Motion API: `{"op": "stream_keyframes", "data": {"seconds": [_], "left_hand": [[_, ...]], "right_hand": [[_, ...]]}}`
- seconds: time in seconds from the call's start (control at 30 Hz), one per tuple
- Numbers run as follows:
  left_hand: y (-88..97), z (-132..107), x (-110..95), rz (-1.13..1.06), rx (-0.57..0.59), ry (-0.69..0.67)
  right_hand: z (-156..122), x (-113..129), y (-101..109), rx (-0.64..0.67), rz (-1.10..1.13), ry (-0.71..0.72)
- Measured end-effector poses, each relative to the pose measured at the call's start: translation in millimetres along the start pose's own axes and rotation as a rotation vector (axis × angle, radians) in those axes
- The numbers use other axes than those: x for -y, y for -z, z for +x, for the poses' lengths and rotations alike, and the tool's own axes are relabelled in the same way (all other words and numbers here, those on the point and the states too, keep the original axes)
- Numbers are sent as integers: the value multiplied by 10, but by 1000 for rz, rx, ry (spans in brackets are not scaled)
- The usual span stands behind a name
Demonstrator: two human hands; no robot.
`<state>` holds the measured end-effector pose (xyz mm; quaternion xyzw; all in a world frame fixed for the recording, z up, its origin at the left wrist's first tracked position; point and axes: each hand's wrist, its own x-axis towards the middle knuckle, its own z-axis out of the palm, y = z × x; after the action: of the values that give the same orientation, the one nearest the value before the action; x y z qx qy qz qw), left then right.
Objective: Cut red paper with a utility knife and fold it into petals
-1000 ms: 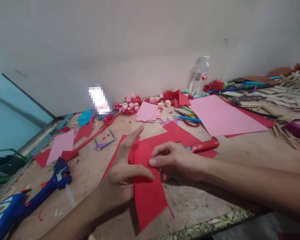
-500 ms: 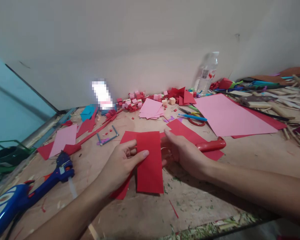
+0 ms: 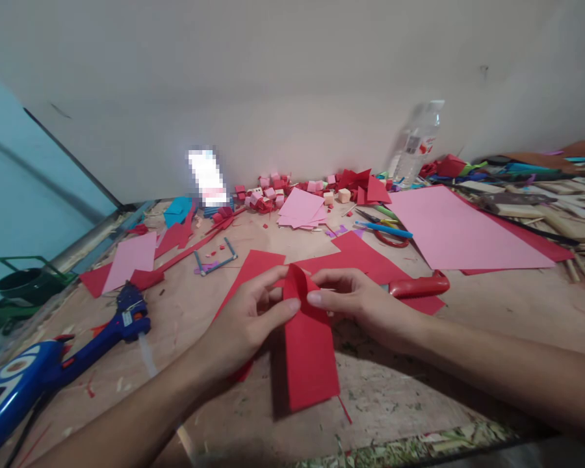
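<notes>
A narrow strip of red paper [image 3: 312, 364] is held up between my two hands, its top end bent and buckled between the thumbs. My left hand [image 3: 258, 315] pinches its left edge, thumb in front and fingers behind. On the other edge, my right hand [image 3: 348, 296] grips near the top with the thumb on the front face. Beneath and behind the strip lie more red paper sheets [image 3: 361, 257] on the tabletop. A red-handled cutter [image 3: 419, 285] rests on one of them, just beyond my right wrist.
A blue glue gun [image 3: 121, 318] lies at the left. Scissors and a blue pen [image 3: 385, 229], pink sheets [image 3: 468, 227], small paper cubes [image 3: 268, 192] and a plastic bottle [image 3: 419, 146] stand toward the wall. A bright phone [image 3: 207, 177] leans there. Wood sticks [image 3: 541, 201] pile up at right.
My right hand has closed on the strip's upper right edge. The strip was flat and is now buckled at the top, and it has come slightly lower and to the right.
</notes>
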<state>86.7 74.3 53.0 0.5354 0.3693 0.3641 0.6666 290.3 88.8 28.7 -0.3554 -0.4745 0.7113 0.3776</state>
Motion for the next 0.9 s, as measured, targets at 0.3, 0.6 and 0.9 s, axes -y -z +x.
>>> {"op": "stream_keyframes", "data": {"seconds": [0.3, 0.6, 0.9], "left_hand": [[11, 37, -5, 394, -108, -106], [-1, 34, -54, 316, -100, -130], [-3, 47, 43, 268, -137, -64]], "right_hand": [[8, 12, -47, -84, -415, 166], [-40, 66, 7, 0, -211, 12], [-13, 53, -17, -109, -234, 95]]}}
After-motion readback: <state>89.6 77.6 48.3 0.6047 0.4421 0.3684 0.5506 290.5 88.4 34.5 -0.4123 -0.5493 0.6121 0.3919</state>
